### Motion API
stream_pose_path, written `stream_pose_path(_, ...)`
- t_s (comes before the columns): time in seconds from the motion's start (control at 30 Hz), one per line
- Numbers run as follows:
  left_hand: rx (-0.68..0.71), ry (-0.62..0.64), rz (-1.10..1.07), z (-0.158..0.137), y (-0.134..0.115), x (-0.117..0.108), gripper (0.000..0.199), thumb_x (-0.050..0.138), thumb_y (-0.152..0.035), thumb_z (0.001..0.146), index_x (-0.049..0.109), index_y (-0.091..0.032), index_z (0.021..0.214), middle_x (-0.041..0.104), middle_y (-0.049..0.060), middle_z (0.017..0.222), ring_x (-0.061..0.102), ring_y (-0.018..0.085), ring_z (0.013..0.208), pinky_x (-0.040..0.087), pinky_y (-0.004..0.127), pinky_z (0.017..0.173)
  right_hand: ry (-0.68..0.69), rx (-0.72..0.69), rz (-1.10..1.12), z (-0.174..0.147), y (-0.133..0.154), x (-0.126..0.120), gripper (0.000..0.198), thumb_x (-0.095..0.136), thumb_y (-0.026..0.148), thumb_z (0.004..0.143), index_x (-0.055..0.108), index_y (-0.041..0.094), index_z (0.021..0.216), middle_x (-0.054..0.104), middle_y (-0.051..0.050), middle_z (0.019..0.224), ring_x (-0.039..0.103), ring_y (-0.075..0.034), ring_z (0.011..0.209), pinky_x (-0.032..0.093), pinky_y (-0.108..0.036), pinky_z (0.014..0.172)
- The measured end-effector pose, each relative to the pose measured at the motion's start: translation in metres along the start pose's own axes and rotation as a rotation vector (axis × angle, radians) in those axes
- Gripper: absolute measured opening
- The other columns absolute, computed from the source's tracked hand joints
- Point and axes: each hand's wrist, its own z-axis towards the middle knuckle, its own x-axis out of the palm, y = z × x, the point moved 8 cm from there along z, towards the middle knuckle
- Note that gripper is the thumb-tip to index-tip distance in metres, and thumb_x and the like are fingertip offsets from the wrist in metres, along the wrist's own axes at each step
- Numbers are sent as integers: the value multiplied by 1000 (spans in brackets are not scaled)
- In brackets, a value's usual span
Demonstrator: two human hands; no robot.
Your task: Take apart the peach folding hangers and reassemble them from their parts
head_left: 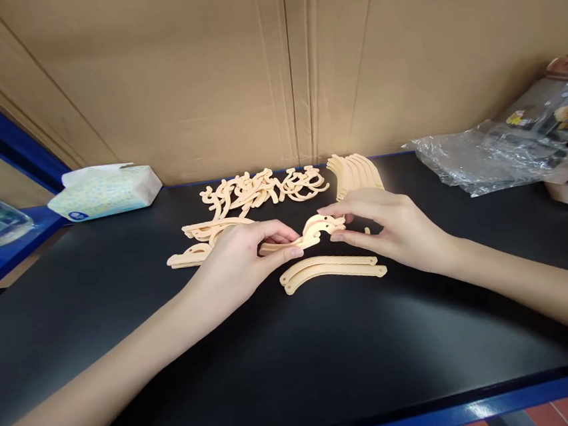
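My left hand (262, 248) pinches one end of a beige plastic folding hanger piece (311, 234), thumb below and fingers above. At its other, hooked end, the thumb and fingers of my right hand (386, 226) close on the curved part, where small holes show. Just below the hands lie two curved hanger arms (332, 270), side by side on the black tabletop (327, 349). Folded hanger pieces (190, 255) rest to the left, partly hidden behind my left hand. A tiny beige bit (367, 230) lies by my right fingers.
Behind the hands is a pile of beige hooks (256, 189), with a stack of curved arms (355, 172) to its right. A tissue pack (106, 190) sits at the back left, a clear plastic bag (489, 156) at the back right. Cardboard (201, 80) walls the rear.
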Motion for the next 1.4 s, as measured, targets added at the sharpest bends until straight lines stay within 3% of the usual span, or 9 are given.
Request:
stream_pose_path(0.1, 31, -34, 31, 0, 3, -1, 16, 65, -41, 81, 68, -27, 89, 73, -3, 91, 67, 18, 82, 50, 28, 74, -26, -37, -77, 1, 2, 0, 27, 58, 32, 90, 64, 19, 114, 68, -6, 91, 60, -19, 83, 47, -33, 75)
stream_pose_path(0.23, 165, -123, 277, -3, -5, -6, 19, 64, -38, 84, 65, -27, 99, 72, -2, 91, 63, 19, 87, 44, 34, 82, -2, -14, -99, 2, -3, 5, 23, 58, 30, 90, 67, 21, 109, 69, -5, 88, 59, -19, 82, 46, -35, 75)
stream_pose_path(0.4, 220, -81, 390, -5, -7, -2, 15, 55, -37, 90, 65, -25, 90, 69, -2, 81, 59, 17, 76, 40, 33, 75, 46, 33, -14, 2, -10, 12, 20, 59, 34, 90, 70, 21, 100, 68, -4, 81, 60, -19, 79, 46, -34, 74)
stream_pose_path(0.5, 239, -83, 396, -6, -8, -1, 19, 50, -37, 93, 65, -25, 94, 69, -1, 84, 59, 17, 78, 39, 33, 77, 68, 42, -2, 1, -12, 14, 20, 58, 34, 90, 70, 22, 100, 69, -4, 83, 60, -18, 79, 45, -33, 74)
stream_pose_path(0.77, 312, -128, 520, -5, -12, 0, 30, 40, -33, 98, 68, -22, 102, 68, 1, 84, 58, 19, 82, 36, 33, 75, 42, 159, 64, 1, -17, 7, 35, 63, 29, 86, 59, 23, 120, 66, 1, 78, 60, -15, 74, 46, -31, 79)
stream_pose_path(0.93, 341, -157, 608, -4, -14, 1, 31, 39, -29, 98, 68, -21, 108, 71, 3, 91, 59, 20, 87, 34, 35, 77, 130, 174, 172, 3, -19, 1, 43, 62, 29, 86, 51, 24, 128, 69, 3, 76, 65, -15, 75, 47, -33, 83)
stream_pose_path(1.17, 426, -109, 757, -3, -17, 12, 28, 44, -24, 97, 70, -21, 110, 70, 2, 88, 57, 19, 83, 32, 35, 73, 135, 131, 146, 4, -18, 1, 11, 64, 33, 86, 66, 21, 85, 70, 2, 71, 64, -14, 66, 45, -30, 75)
stream_pose_path(1.27, 420, -66, 773, -2, -17, 14, 28, 45, -22, 97, 69, -22, 112, 70, 2, 88, 56, 19, 85, 32, 35, 74, 82, 86, 56, 3, -14, 2, 9, 65, 28, 85, 67, 21, 81, 69, 2, 70, 62, -14, 68, 43, -31, 77)
stream_pose_path(1.4, 355, -9, 738, 0, -15, 15, 28, 47, -23, 97, 68, -24, 114, 68, 1, 89, 56, 19, 86, 32, 35, 75, 25, 41, -54, 2, -11, 3, 7, 64, 27, 86, 68, 21, 83, 70, -1, 82, 62, -18, 85, 42, -34, 82)
